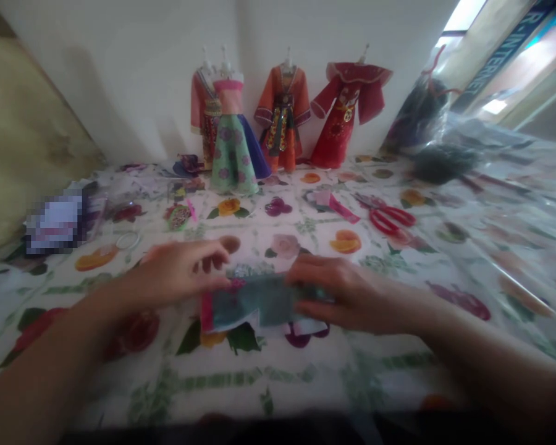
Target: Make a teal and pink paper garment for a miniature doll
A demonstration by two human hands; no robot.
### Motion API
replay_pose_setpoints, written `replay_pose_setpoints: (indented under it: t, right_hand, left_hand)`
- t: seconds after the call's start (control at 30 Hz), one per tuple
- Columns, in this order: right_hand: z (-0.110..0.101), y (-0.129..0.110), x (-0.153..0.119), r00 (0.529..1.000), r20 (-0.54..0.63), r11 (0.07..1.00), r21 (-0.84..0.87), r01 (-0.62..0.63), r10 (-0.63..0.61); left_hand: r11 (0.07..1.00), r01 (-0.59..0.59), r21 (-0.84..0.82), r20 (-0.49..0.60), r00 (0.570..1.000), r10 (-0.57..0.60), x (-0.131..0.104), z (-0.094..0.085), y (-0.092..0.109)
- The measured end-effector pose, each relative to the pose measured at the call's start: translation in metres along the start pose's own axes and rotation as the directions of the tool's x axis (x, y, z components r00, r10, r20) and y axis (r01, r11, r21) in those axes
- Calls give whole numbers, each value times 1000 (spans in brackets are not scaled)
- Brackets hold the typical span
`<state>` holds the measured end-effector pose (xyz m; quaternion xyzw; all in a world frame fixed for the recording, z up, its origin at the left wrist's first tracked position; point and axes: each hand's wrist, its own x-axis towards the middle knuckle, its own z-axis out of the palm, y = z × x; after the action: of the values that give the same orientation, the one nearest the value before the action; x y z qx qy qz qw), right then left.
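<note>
A small piece of teal cloth [264, 303] with a pink strip along its left end lies on the flowered tablecloth in front of me. Its near edge is notched, and a pink pattern shows near the upper left corner. My left hand [180, 272] is over that corner, thumb and curled fingers apart, the thumb at the cloth's upper edge. Around the right part of the cloth my right hand [340, 290] is closed, fingers on top and thumb side nearer me. Blur hides exactly how its fingertips grip.
Several doll dresses on stands, among them a green flowered one [234, 151] and a red one [340, 123], line the back wall. Red-handled scissors [389, 217] and pink scraps [343, 209] lie ahead on the right. Plastic-wrapped dark material [445, 161] is farther right.
</note>
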<state>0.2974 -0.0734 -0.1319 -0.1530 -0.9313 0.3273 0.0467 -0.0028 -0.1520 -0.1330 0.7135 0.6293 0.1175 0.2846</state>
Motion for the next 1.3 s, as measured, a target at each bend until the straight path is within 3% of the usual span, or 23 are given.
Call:
replay_pose_setpoints:
  t: [0.17, 0.27, 0.37, 0.53, 0.6, 0.7, 0.83, 0.87, 0.93, 1.03, 1.17, 1.3]
  right_hand:
    - [23, -2, 8, 997, -65, 1000, -1, 28, -28]
    - [32, -2, 11, 991, -119, 998, 3, 62, -61]
    - [39, -2, 11, 972, -200, 992, 1, 127, -124]
    - [52, -2, 11, 922, -303, 971, -47, 237, -239]
    - [54, -2, 12, 894, -391, 974, -27, 227, -219]
    - [48, 0, 14, 804, -578, 968, 92, 234, -139]
    - [28, 4, 13, 712, -702, 924, 282, 256, 17]
    - [23, 4, 12, 700, -712, 899, 339, 275, 54]
    - [16, 5, 10, 685, -720, 832, 443, 333, 109]
    - [8, 9, 9, 686, -690, 723, 593, 354, 230]
    - [-3, 19, 9, 668, -622, 615, 729, 302, 409]
    - [-13, 19, 8, 681, -564, 564, 783, 261, 468]
  left_hand:
    - [992, -116, -41, 179, 976, 122, 1, 16, 11]
    - [986, -70, -152, 162, 982, 95, 1, 18, 18]
    - [948, -61, -312, 60, 995, 83, 2, 20, 24]
    - [743, -48, -667, -23, 999, 44, 4, 29, 44]
    - [626, -46, -778, -31, 999, 35, 7, 29, 57]
    - [512, -72, -856, -55, 997, 47, 15, 24, 74]
    - [596, -236, -767, -302, 953, -11, 33, 20, 75]
    - [620, -256, -741, -304, 952, 30, 37, 21, 72]
    - [618, -268, -739, -170, 962, 213, 43, 27, 67]
    - [652, -244, -717, 50, 916, 397, 44, 34, 60]
    - [713, -127, -690, 165, 931, 326, 34, 29, 51]
    - [807, -154, -570, 123, 955, 269, 15, 10, 45]
